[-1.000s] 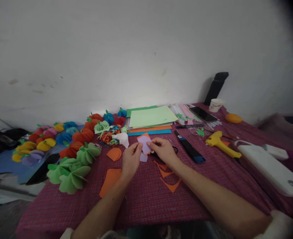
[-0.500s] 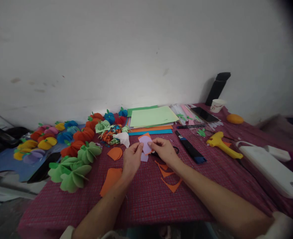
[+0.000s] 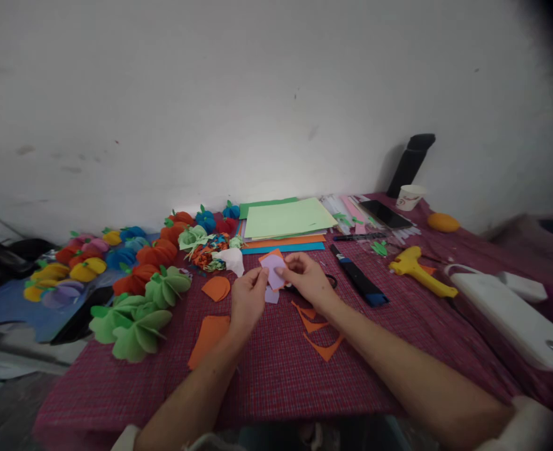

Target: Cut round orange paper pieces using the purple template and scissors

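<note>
Between both hands, above the checked cloth, I hold a purple paper cutout (image 3: 273,270) laid over a piece of orange paper (image 3: 271,254). The fingers of my left hand (image 3: 250,297) pinch the left edge of the pair. My right hand (image 3: 311,282) has its thumb on the purple face and its fingers at the right edge. Below the held papers lies a purple scrap (image 3: 272,295). Black scissors (image 3: 333,282) are partly hidden behind my right hand. To the left are orange rounded cutouts (image 3: 217,288) and a stack of orange paper (image 3: 209,341).
Paper pumpkins (image 3: 156,254) in several colours crowd the left side. Orange offcuts (image 3: 325,344) lie under my right forearm. A sheaf of coloured paper (image 3: 288,219) rests by the wall. Rightward are a blade-like dark case (image 3: 358,275), a yellow glue gun (image 3: 419,272) and a paper cup (image 3: 409,197).
My right hand's fingers have shifted slightly on the papers, with the fingertips a little higher at the edge. The view has moved very slightly; everything else stays in place.
</note>
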Action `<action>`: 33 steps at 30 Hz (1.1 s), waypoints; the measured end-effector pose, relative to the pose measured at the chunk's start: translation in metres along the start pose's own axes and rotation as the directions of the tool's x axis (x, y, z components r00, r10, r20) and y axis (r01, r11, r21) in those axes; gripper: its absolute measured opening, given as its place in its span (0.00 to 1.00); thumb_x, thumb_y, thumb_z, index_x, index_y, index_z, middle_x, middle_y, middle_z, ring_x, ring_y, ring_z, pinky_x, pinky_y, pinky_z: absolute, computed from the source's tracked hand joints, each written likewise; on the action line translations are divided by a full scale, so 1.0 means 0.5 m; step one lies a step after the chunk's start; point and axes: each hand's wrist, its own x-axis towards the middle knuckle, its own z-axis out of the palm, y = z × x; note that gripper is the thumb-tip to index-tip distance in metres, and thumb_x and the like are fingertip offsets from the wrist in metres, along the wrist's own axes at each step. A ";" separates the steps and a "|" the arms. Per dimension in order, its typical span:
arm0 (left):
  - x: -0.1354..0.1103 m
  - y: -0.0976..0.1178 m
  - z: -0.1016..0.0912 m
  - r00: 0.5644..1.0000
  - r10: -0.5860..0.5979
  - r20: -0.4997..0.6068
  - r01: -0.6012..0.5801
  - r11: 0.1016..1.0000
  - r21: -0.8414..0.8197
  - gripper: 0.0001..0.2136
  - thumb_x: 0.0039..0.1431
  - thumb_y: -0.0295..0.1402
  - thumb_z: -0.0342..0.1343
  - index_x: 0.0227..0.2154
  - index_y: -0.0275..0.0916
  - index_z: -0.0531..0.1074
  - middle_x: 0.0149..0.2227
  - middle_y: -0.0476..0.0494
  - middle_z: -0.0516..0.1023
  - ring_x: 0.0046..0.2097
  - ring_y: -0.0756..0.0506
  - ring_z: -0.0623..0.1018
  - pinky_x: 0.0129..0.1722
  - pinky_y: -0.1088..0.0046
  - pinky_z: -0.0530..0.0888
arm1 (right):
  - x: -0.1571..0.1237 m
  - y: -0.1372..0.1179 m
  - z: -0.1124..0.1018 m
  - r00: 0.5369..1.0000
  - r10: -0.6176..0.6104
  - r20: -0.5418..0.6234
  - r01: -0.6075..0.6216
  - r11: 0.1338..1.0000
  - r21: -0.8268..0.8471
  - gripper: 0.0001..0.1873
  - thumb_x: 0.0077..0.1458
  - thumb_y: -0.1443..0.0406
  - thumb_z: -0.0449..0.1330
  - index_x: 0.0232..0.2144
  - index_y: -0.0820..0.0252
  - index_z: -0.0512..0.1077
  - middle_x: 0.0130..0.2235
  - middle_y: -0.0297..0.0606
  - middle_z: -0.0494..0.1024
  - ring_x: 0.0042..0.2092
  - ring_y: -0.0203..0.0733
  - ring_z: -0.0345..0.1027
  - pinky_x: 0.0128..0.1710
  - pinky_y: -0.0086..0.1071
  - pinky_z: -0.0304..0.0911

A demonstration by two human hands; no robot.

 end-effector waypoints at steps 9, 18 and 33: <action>-0.007 0.017 0.008 0.997 -0.064 0.047 0.069 0.991 -0.113 0.14 0.53 0.41 0.50 0.20 0.36 0.69 0.18 0.53 0.65 0.23 0.52 0.63 0.24 0.78 0.59 | 0.002 -0.008 -0.005 0.989 0.100 0.111 -0.123 0.967 0.225 0.25 0.36 0.66 0.67 0.38 0.58 0.62 0.25 0.27 0.73 0.25 0.33 0.68 0.28 0.28 0.64; 0.010 0.030 -0.009 0.976 -0.106 0.188 0.136 0.979 -0.152 0.12 0.45 0.41 0.58 0.21 0.36 0.69 0.20 0.52 0.67 0.23 0.53 0.64 0.24 0.78 0.61 | 0.002 -0.014 -0.012 0.990 0.029 0.137 -0.049 0.987 0.150 0.23 0.39 0.66 0.65 0.38 0.59 0.61 0.26 0.27 0.73 0.24 0.32 0.67 0.26 0.27 0.64; 0.027 0.012 -0.040 0.923 -0.191 0.333 0.242 0.963 -0.120 0.13 0.40 0.41 0.62 0.21 0.34 0.74 0.18 0.51 0.71 0.20 0.54 0.65 0.21 0.78 0.59 | -0.008 -0.028 -0.005 0.978 -0.057 0.199 0.072 0.995 -0.066 0.20 0.42 0.66 0.61 0.38 0.59 0.60 0.26 0.28 0.71 0.25 0.33 0.65 0.25 0.27 0.61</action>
